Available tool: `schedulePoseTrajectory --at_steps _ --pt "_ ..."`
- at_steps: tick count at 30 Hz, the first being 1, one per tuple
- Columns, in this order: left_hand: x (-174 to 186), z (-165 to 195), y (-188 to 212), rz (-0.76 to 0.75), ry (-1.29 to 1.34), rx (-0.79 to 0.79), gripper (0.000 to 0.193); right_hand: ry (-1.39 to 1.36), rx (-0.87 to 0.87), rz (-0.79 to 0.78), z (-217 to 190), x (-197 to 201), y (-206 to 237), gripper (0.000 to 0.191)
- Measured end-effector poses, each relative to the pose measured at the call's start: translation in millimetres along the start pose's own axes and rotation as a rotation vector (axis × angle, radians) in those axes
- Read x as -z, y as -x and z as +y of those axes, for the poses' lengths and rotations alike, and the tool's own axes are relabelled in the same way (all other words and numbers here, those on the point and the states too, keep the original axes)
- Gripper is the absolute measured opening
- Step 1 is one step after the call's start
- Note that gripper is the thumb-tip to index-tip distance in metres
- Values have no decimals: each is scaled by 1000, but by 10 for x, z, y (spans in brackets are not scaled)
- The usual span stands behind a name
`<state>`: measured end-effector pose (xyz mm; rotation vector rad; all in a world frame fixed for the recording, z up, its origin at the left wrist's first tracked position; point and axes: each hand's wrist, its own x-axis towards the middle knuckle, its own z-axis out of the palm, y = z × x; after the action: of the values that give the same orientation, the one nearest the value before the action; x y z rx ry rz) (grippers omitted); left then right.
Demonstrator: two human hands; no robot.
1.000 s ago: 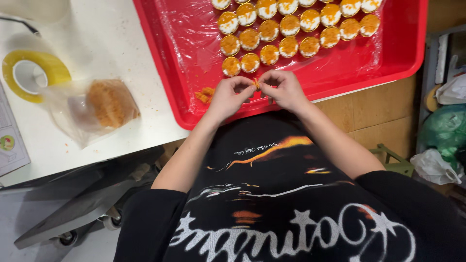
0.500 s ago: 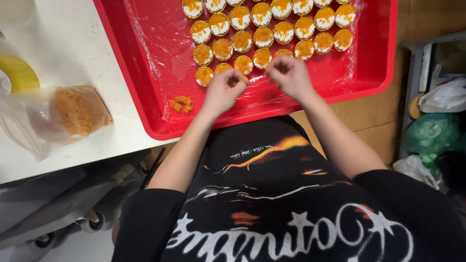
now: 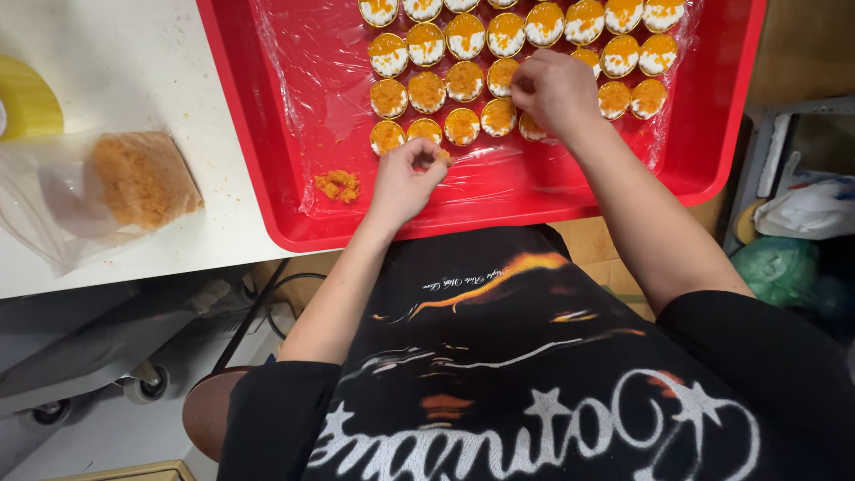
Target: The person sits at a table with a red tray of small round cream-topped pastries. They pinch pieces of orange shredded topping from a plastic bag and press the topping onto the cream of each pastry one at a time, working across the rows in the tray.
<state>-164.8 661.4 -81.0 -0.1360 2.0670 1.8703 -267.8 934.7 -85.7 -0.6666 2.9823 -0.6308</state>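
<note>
The left hand (image 3: 405, 178) pinches orange crumbs at its fingertips, just beside the nearest tarts (image 3: 426, 132) on the red tray (image 3: 267, 160). The right hand (image 3: 557, 89), curled, rests over tarts further up; its grasp is hidden. A crumb pile (image 3: 337, 184) lies left of the left hand.

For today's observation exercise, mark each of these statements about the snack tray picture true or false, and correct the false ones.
1. The tray is blue. False: it is red, lined with clear plastic film.
2. The left hand is near the front row of small round snacks. True.
3. The right hand rests on the white table. False: it is over the snacks inside the tray.
4. A clear bag of orange crumbs lies on the table to the left of the tray. True.
5. A small heap of orange crumbs lies in the tray. True.
6. The snacks are stacked in a tall pile. False: they lie flat in rows.
</note>
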Motion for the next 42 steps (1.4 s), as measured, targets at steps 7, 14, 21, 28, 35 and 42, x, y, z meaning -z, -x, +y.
schedulePoseTrajectory --at_steps 7,14,21,28,35,42 --pt "8 29 1 -27 -12 36 9 30 40 5 -60 22 25 6" --pt "45 42 -20 -65 -10 24 9 -30 -109 -10 -158 103 104 17" --pt "8 23 -26 -99 59 30 10 -63 -84 -52 -165 132 154 26" --pt "-78 59 -141 -98 277 72 15 -692 -175 31 -405 214 315 18" --pt "-128 125 -186 -136 173 -23 15 -1028 -502 -256 -877 192 402 17" --pt "-132 156 -176 -71 29 -22 12 -1026 -540 -217 -764 158 378 15"
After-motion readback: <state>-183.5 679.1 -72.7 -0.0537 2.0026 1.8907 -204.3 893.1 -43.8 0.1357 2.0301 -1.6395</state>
